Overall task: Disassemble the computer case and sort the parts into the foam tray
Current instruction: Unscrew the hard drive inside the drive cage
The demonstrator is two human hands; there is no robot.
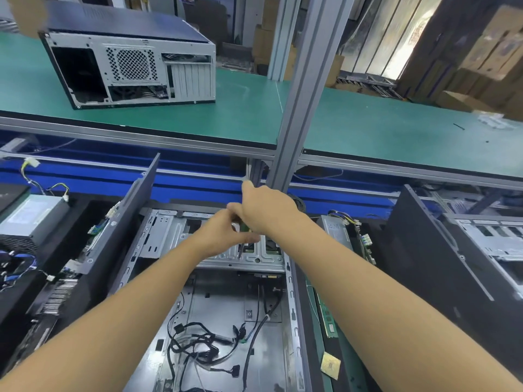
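Gripped in right hand [263, 210], steadied by pinching left hand [223, 232]: screwdriver [242, 228], tip down on drive cage [167, 236] of open computer case [218, 304] at six o'clock. Label on power supply [31, 216] at nine o'clock unreadable.

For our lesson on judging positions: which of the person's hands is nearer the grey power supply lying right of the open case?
Right. The right hand is left of the power supply; the left hand is further left again.
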